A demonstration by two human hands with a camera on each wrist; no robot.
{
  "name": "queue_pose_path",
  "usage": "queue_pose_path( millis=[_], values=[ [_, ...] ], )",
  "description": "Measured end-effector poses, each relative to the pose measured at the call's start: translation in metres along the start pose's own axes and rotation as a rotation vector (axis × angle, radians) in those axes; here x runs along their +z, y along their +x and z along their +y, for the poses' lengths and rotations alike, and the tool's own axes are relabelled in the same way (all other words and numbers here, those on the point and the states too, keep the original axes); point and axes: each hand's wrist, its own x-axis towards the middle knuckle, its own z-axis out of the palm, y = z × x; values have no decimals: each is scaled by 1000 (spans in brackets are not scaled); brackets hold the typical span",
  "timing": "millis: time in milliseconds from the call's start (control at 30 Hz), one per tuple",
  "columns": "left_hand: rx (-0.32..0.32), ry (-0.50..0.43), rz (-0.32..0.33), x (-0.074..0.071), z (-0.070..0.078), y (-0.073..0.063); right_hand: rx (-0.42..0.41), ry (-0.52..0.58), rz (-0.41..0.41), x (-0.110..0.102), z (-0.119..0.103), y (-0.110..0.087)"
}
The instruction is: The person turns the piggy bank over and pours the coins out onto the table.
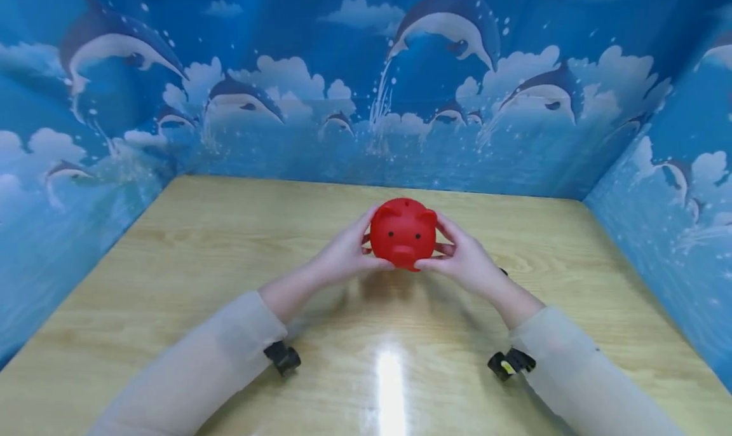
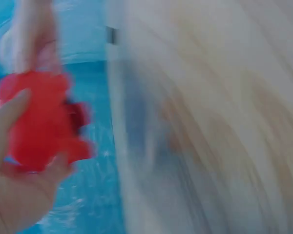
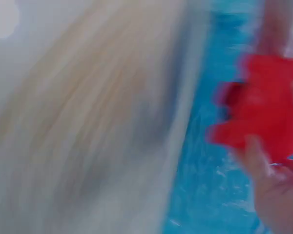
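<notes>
The left hand (image 1: 350,253) curls round the left flank of the red piggy bank (image 1: 403,223), held centrally above the worktop (image 1: 240,232), snout facing near, long axis seemingly near-to-far; the right hand (image 1: 466,258) grips its right flank, neither nearer.

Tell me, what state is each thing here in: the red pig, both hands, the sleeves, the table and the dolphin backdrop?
Red pig: upright, held above the table, snout toward the head camera.
Left hand: gripping the pig's side.
Right hand: gripping its opposite side.
Sleeves: covering the forearms, wrists bare.
Table: lit by a bright reflection.
Dolphin backdrop: hanging around the table.
</notes>
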Motion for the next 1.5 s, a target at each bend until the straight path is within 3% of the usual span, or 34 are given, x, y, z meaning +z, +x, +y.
queue_pose_path(
  millis=[100,367,633,700,833,900,933,1033,1100,1333,1500],
  values=[
    [-52,-12,-19,1,-1,-1,45,13,-28,0,-1,0],
    [-23,-22,-7,1,-1,1,63,26,-20,-2,-2,0],
    [-124,-70,-42,2,0,0,63,-6,-76,-1,1,1],
    [-80,-35,-18,2,0,-1,22,-28,-51,0,0,1],
    [159,144,58,-1,0,-4,-140,-129,26,1,-5,-1],
    [208,180,81,-1,-1,-4,-182,-158,38,1,-6,1],
    [204,178,78,-1,-2,-3,-178,-170,31,1,-6,1],
    [78,82,37,2,-6,-2,-93,-182,-16,2,-4,4],
    [30,36,16,3,-9,-2,-41,-195,-30,2,-2,5],
    [75,27,35,5,-9,-2,-87,-168,-24,2,-4,3],
    [-25,45,-16,4,-8,-1,-11,-169,-62,7,-2,3]
  ],
)
